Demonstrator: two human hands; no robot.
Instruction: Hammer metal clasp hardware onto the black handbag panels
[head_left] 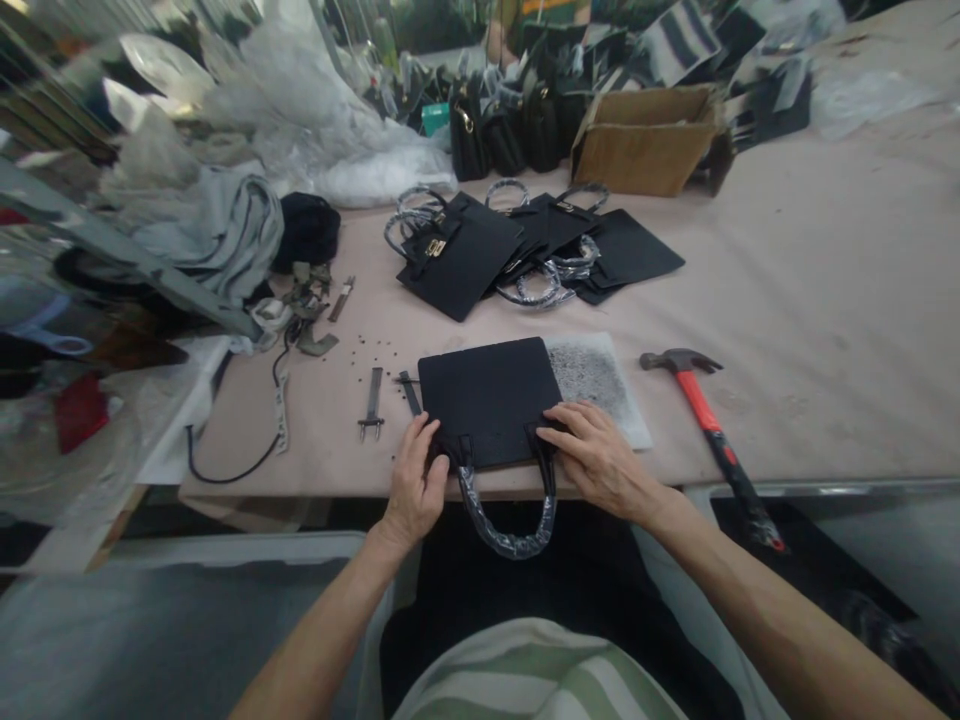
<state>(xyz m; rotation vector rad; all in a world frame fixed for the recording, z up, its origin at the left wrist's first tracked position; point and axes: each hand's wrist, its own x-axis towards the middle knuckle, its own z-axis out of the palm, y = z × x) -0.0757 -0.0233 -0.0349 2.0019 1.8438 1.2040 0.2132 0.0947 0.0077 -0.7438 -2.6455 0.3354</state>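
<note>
Reach from both sides

Forearms angle inward. Plastic-wrapped handle loops toward wearer, past desk edge. Left hand at near-left corner of black panel; thumb apart from fingers, can't tell if pinching. Right hand unclosed, fingertips on near-right corner. Panel overlaps speckled slab. Beyond: piled black bag pieces.

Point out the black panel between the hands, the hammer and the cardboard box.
Black panel (pixel 491 398), head view: middle of its flat face.
Hammer (pixel 701 405), head view: red part of its handle.
Cardboard box (pixel 634 157), head view: its near wall.
</note>
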